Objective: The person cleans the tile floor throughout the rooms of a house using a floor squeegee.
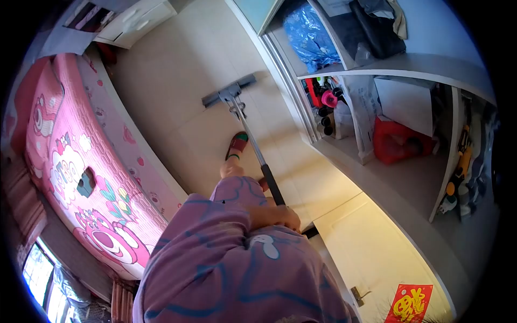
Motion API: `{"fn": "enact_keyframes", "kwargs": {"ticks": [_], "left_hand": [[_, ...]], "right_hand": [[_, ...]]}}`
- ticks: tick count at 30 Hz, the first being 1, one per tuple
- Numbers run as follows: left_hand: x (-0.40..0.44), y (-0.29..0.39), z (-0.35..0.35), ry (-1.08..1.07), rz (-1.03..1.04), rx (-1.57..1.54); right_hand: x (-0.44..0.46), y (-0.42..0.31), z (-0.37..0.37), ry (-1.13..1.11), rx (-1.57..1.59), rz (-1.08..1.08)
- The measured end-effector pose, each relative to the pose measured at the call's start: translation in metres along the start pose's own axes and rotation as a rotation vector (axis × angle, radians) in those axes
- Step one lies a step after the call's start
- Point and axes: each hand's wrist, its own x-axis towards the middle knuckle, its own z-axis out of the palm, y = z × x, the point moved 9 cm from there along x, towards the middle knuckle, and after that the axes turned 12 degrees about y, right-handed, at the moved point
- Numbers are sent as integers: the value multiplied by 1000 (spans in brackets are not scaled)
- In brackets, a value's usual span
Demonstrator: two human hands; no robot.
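One hand (pixel 284 218), apparently the left, grasps the mop (pixel 254 142); the other's state cannot be told. Floor (pixel 183 86) wiping seems in hand; the next stroke calls for clearing the slipper (pixel 237 144).

Brightest at the window (pixel 37 269), lower left; dim within the shelves (pixel 390 180); glinting on blue plastic (pixel 309 35); bowed and blackened toward the edges.
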Motion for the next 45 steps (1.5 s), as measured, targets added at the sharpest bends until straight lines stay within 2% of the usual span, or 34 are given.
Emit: {"fn": "enact_keyframes", "kwargs": {"ticks": [1, 2, 3, 4, 5, 7, 8, 9, 11, 12, 13, 15, 17, 19, 21, 23, 25, 26, 27, 28, 29, 30, 31, 32, 34, 35, 36, 37, 38, 39, 41, 43, 44, 45], "left_hand": [[-8, -1, -14, -49, -44, 56], [-19, -9, -33, -221, -242, 274], [-35, -45, -46, -94, -349, 260], [-60, -53, -64, -111, -341, 253], [-81, -59, -110, 8, -343, 398], [-92, -199, -153, 143, -554, 504], [-118, -187, -204, 201, -567, 689], [-146, -171, -257, 256, -594, 867], [-192, -168, -331, 468, -822, 1002], [-223, -184, -351, 811, -780, 1164], [-251, -194, -371, 890, -1199, 944], [-264, -144, -376, 997, -1327, 1120], [-241, -139, -346, 864, -1264, 1193], [-208, -135, -310, 750, -1211, 1270], [-152, -146, -245, 582, -1057, 1176], [-94, -152, -166, 667, -798, 1272], [-21, -118, -91, 247, -893, 974], [7, -128, -40, 423, -686, 999], [39, -121, 12, 429, -552, 976], [76, -125, 68, 540, -348, 1058], [110, -83, 99, 208, -460, 684], [148, -71, 143, 73, -473, 837], [179, -53, 188, -24, -431, 580], [212, -20, 228, -177, -281, 548], [261, 44, 279, -193, -54, 389], [288, 65, 297, -100, 37, 304], [301, 100, 294, -139, 44, 232], [321, 111, 301, -158, 26, 286], [335, 118, 308, -179, 9, 334], [335, 127, 304, -181, 4, 326], [341, 129, 271, -59, -78, 345], [352, 77, 265, 164, -76, 392], [324, 82, 222, 159, -224, 409], [311, 56, 203, 274, -249, 447]], "right_hand": [[13, -3, 8, 4, 12, -39], [30, -14, 17, 16, 33, -112], [51, -32, 27, 32, 55, -198], [71, -59, 36, 54, 79, -298], [89, -93, 39, 95, 107, -387], [95, -201, 21, 234, 143, -506], [87, -274, 4, 320, 153, -554], [89, -323, -1, 220, 207, -515], [91, -398, -9, 272, 500, -749], [99, -420, 1, 155, 574, -700], [91, -446, 0, 201, 594, -929], [71, -448, 1, 264, 621, -1128], [74, -425, 15, 56, 562, -929], [85, -372, 12, 43, 559, -897], [109, -291, 17, -54, 495, -655], [122, -199, 13, 1, 562, -682], [121, -100, 4, -100, 513, -450], [121, -54, -6, -5, 465, -556], [125, 1, -6, 92, 422, -657], [116, 52, -12, 110, 427, -508], [106, 105, -18, 128, 438, -354], [93, 158, -24, 148, 454, -203], [69, 183, -41, 153, 522, -282], [54, 241, -48, 199, 500, -23], [35, 359, -68, 344, 572, 183], [46, 429, -84, 415, 420, -106], [12, 424, -123, 532, 449, 197], [-3, 432, -159, 727, 246, 163], [-13, 424, -187, 798, 210, 173], [-7, 432, -204, 855, 265, 44], [14, 406, -222, 861, 177, 4], [56, 387, -236, 847, 51, -219], [68, 346, -235, 798, 11, -267], [81, 302, -234, 752, -24, -309]]}}
